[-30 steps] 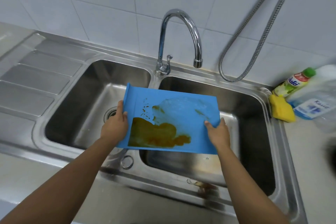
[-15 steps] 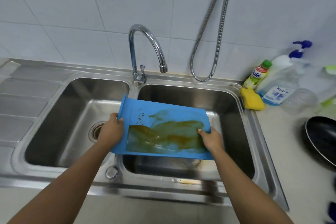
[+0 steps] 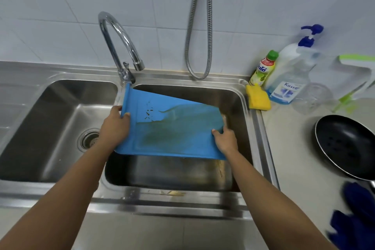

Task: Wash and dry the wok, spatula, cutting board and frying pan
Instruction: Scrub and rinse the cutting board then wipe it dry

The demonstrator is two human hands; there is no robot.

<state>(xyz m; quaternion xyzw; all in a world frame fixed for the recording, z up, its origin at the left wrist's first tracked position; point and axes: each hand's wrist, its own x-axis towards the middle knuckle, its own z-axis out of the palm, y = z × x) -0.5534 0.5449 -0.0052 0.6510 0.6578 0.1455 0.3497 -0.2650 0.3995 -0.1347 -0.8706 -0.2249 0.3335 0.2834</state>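
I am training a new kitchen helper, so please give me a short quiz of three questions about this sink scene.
1. True or false: the left hand and the right hand both hold the blue cutting board over the right basin.
2. Where is the yellow sponge? A: in the left basin. B: on the sink's right rim, beside the green-capped bottle. C: under the faucet.
3. Fill in: the black frying pan sits on the ____ to the right of the sink.
Key: 1 true; 2 B; 3 counter.
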